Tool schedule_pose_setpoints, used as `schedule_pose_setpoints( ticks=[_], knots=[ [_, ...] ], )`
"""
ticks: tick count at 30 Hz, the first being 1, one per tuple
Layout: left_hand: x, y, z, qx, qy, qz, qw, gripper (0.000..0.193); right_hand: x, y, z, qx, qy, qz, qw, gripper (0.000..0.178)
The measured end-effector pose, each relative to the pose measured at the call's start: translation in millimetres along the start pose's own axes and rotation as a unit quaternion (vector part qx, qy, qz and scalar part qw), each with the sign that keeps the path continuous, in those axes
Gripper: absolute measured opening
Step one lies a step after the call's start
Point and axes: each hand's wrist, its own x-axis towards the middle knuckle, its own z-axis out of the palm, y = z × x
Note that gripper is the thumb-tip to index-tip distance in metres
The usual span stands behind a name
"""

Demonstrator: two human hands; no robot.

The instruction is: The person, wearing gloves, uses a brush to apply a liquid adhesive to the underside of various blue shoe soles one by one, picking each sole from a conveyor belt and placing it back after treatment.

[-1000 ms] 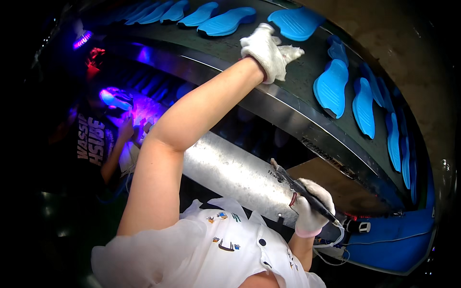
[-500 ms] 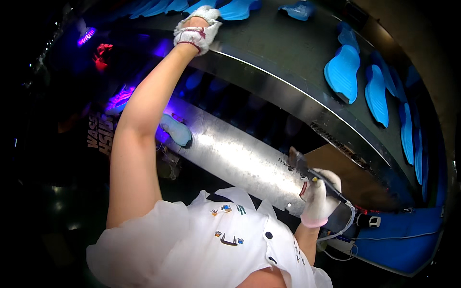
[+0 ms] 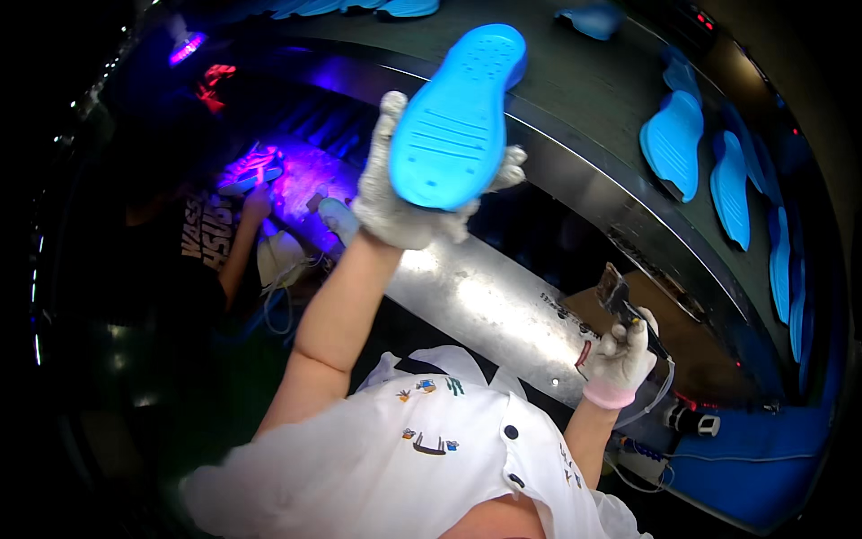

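Sole (image 3: pixel 453 117) in the left hand (image 3: pixel 391 205) was bright sky blue, ridged in stripes at the wide part, dotted at the narrow. Left hand was gloved in greyish white; right hand (image 3: pixel 621 356) in off-white, cuff (image 3: pixel 610 393) pink. Its tool (image 3: pixel 620 303) was mostly black, brownish at the tip, with a yellow spot; cord (image 3: pixel 663 393) looked whitish. Shirt (image 3: pixel 359 454) was white with black buttons (image 3: pixel 511 432) and small orange, blue, green motifs (image 3: pixel 426 386). Desk (image 3: pixel 570 99) was dark grey-green; other soles (image 3: pixel 675 144) on it showed blue. Co-worker's top (image 3: pixel 206 238) was black, pale-lettered. Lamp (image 3: pixel 187 49) glowed violet-pink.

sole (image 3: pixel 458 117) on left hand (image 3: pixel 393 208), likely brush (image 3: pixel 614 289) in right hand (image 3: pixel 620 366)
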Motion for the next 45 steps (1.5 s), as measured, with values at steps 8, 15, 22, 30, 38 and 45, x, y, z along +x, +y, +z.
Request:
schedule_pose_setpoints(
  ticks=[8, 15, 22, 30, 38, 45],
  knots=[
    [-2, -63, 6, 0.049, 0.09, 0.058, 0.993, 0.115, 22, -14, 51, -0.156, -0.066, 0.021, 0.985, 0.018],
    [-21, -126, 35, -0.032, 0.2, 0.038, 0.979, 0.114, 30, -12, 133, -0.381, -0.184, -0.506, 0.751, 0.02],
    [-25, -124, 18, 0.057, 0.146, -0.004, 0.988, 0.114, 1, -33, 96, -0.357, -0.245, -0.342, 0.834, 0.027],
    [-40, -142, 11, -0.128, 0.041, -0.062, 0.989, 0.108, -1, -27, 98, -0.228, -0.196, -0.254, 0.919, 0.028],
    [-46, -142, 17, -0.008, 0.157, -0.056, 0.986, 0.112, -16, -28, 93, -0.342, -0.298, -0.342, 0.823, 0.029],
    [-47, -139, 16, -0.022, 0.131, -0.039, 0.99, 0.109, -42, -17, 102, -0.401, -0.325, -0.458, 0.724, 0.03]
  ],
)
